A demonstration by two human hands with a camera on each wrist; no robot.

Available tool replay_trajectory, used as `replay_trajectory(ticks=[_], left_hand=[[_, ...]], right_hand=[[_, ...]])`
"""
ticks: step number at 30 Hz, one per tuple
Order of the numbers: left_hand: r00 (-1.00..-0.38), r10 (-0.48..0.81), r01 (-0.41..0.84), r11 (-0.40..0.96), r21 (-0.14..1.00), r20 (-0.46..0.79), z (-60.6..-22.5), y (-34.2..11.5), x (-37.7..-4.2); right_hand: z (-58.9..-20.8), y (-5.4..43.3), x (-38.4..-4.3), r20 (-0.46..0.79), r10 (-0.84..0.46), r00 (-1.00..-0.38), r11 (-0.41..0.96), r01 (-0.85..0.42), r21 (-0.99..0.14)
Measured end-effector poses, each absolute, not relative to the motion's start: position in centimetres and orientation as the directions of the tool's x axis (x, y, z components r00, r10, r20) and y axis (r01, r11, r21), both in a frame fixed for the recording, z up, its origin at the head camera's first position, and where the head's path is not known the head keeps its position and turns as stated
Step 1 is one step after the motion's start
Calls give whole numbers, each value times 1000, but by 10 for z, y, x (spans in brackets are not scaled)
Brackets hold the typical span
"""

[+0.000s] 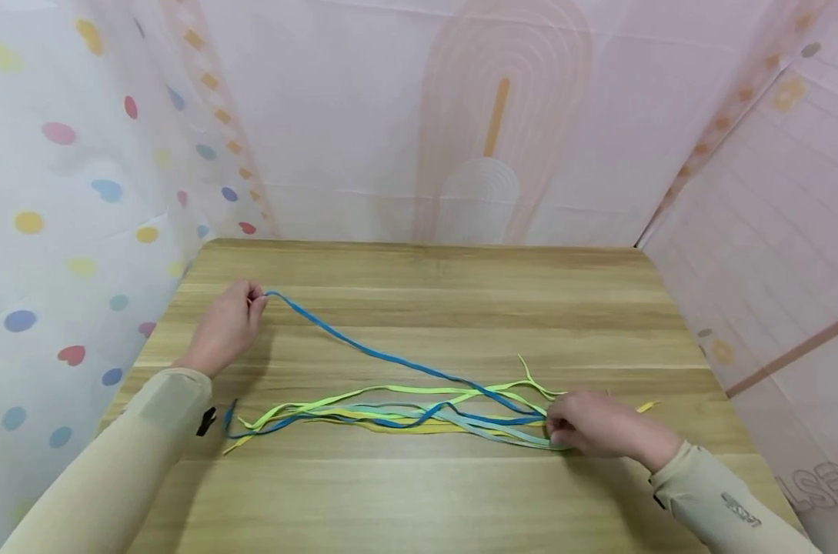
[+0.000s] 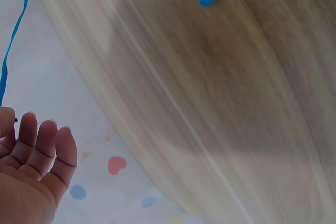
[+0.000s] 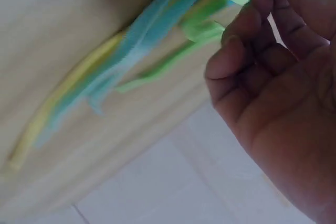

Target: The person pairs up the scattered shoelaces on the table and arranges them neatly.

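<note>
Pinching between thumb and fingertips, the left hand (image 1: 225,327) is holding one end of the blue lace (image 1: 391,358) at left of centre in the head view, while its other fingers are curling loosely in the lower left of the left wrist view. Over at right of centre in the head view, the right hand (image 1: 609,427) is gripping the gathered laces near their right end, thumb and forefinger closing on them.

Each lace is looking light, flat and limp, more likely to twist or tangle than to break; the smooth weave may be sliding a little against its neighbours. A tip pinch is probably suiting a single strand best, with a firmer hold across the bunch close to where the strands are crossing.

From the left hand, the blue lace is slanting down to the right and meeting the right hand at the bundle. Another blue length is winding back along the wooden table (image 1: 419,500) toward the lower left; whether it is belonging to the same lace, I cannot tell. Yellow-green lace (image 1: 405,388), yellow lace (image 1: 649,405) and pale teal lace (image 3: 139,38) are lying alongside, their main lengths spreading left of the right hand. Yellow and teal tails are trailing beyond its fingers toward the lower left of the right wrist view.
</note>
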State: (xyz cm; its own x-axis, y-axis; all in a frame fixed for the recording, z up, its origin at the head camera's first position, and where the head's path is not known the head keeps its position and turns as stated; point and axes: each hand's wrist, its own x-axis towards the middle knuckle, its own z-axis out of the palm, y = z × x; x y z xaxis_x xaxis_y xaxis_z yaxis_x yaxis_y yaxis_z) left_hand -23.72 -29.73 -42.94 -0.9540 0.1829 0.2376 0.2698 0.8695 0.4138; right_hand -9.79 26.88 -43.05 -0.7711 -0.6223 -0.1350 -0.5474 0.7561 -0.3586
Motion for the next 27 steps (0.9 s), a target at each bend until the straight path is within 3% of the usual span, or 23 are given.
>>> replay_trajectory(ticks=[3, 9, 17, 27], left_hand=[[-951, 187, 275, 872, 404, 244, -432, -299, -237], [-950, 191, 279, 874, 397, 247, -434, -300, -238], [-957, 195, 269, 873, 407, 214, -438, -297, -239], [-964, 178, 248, 873, 420, 198, -439, -300, -240]], right_hand=[[-436, 269, -98, -82, -602, -794, 755, -532, -384], [-453, 259, -104, 107, -602, -791, 753, -607, -254], [-457, 249, -103, 35, -583, -812, 799, -580, -157], [-447, 266, -100, -129, -459, -879, 876, -424, -228]])
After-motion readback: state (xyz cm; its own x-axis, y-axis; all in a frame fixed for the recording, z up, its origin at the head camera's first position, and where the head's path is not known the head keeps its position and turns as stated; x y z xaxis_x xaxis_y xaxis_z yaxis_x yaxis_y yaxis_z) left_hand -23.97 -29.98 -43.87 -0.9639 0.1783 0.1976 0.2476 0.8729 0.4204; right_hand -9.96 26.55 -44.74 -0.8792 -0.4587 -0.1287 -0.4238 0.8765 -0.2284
